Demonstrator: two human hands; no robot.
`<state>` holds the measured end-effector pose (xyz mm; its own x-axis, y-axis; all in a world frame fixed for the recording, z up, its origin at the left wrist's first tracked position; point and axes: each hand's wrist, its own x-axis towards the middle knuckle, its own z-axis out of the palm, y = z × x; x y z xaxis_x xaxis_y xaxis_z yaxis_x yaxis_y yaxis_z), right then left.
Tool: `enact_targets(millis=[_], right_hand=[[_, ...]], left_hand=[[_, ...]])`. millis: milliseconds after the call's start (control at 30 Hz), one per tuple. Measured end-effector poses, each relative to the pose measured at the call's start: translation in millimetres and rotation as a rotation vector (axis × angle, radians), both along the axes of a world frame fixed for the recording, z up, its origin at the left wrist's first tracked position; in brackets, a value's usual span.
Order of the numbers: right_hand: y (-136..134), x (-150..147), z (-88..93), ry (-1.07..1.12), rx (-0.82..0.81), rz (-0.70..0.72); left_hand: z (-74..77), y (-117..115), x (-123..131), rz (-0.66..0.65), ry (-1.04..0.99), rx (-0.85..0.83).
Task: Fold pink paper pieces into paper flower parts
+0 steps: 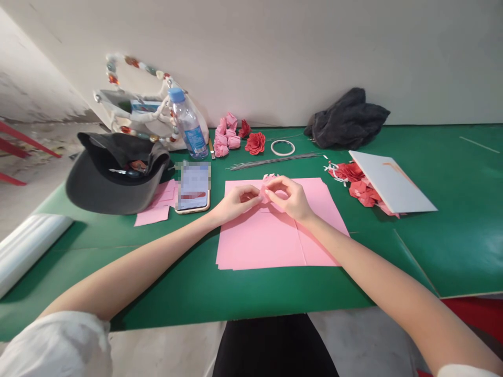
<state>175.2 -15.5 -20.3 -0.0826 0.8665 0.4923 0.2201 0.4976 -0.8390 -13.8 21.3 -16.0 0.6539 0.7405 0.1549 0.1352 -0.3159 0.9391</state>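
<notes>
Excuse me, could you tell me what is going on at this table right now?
A person at the green table pinches a small pink paper piece between both hands: the left hand and the right hand meet over a stack of pink sheets. Paper roses, thin wires and a tape ring lie farther back, near the wall. A phone and a black cap sit to the left.

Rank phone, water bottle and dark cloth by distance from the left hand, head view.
From the left hand, pinching a small pink paper piece:
1. Phone, just to its left, lying flat.
2. Water bottle, farther back on the left, upright.
3. Dark cloth, far back on the right.
</notes>
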Motion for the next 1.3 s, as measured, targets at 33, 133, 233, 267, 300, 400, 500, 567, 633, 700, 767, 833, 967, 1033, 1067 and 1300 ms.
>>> enact_targets(millis=[33, 133, 233, 267, 300, 400, 500, 567, 633, 700, 767, 833, 967, 1033, 1067, 1300], right_hand=[[-0.1, 0.1, 0.2, -0.008, 0.004, -0.002], [-0.8, 0.6, 1.7, -0.056, 0.041, -0.016], [-1.4, 1.5, 2.5, -0.093, 0.076, -0.03], [-1.5, 1.8, 2.5, -0.099, 0.087, -0.036], [-1.6, 2.1, 2.2, -0.106, 0.101, -0.042], [-1.3, 2.5, 0.7, -0.15, 0.163, -0.066], [-0.9, 2.2, -0.5, -0.195, 0.202, -0.085], [-0.8, 1.8, -0.8, -0.214, 0.223, -0.091], [-0.8, 1.2, -0.7, -0.23, 0.251, -0.094], [-1.0, 0.7, -0.5, -0.241, 0.271, -0.095], [-1.2, 0.3, -0.4, -0.246, 0.277, -0.099], [-1.4, 0.1, -0.4, -0.249, 0.283, -0.102], [-1.3, -0.1, -0.7, -0.25, 0.32, -0.096], [-1.4, -0.2, -0.8, -0.252, 0.329, -0.095], [-1.5, -0.3, -0.9, -0.253, 0.33, -0.095], [-3.3, -0.1, 0.5, -0.141, 0.146, -0.054]], left_hand=[[1.0, -0.5, 0.2, 0.001, 0.004, 0.014], [2.2, -1.4, 0.4, -0.008, 0.015, 0.047], [1.1, -1.3, 0.2, -0.021, 0.002, 0.037], [0.8, -1.3, 0.2, -0.023, -0.007, 0.027], [0.6, -1.4, 0.1, -0.025, -0.017, 0.014], [1.6, -1.8, -0.2, -0.023, -0.029, -0.051], [3.6, -1.7, -0.6, -0.002, -0.038, -0.11], [4.2, -0.9, -1.0, 0.007, -0.053, -0.122], [4.3, 0.1, -1.3, 0.004, -0.064, -0.125], [4.2, 0.8, -1.6, -0.003, -0.078, -0.132], [4.3, 0.9, -1.8, -0.01, -0.09, -0.145], [4.7, 0.5, -1.9, -0.014, -0.104, -0.165], [3.6, 0.3, -1.8, -0.019, -0.134, -0.201], [2.0, 1.2, -1.8, -0.019, -0.144, -0.207], [1.1, 1.8, -1.8, -0.019, -0.147, -0.21], [-0.5, 3.9, -3.3, 0.021, -0.122, -0.161]])
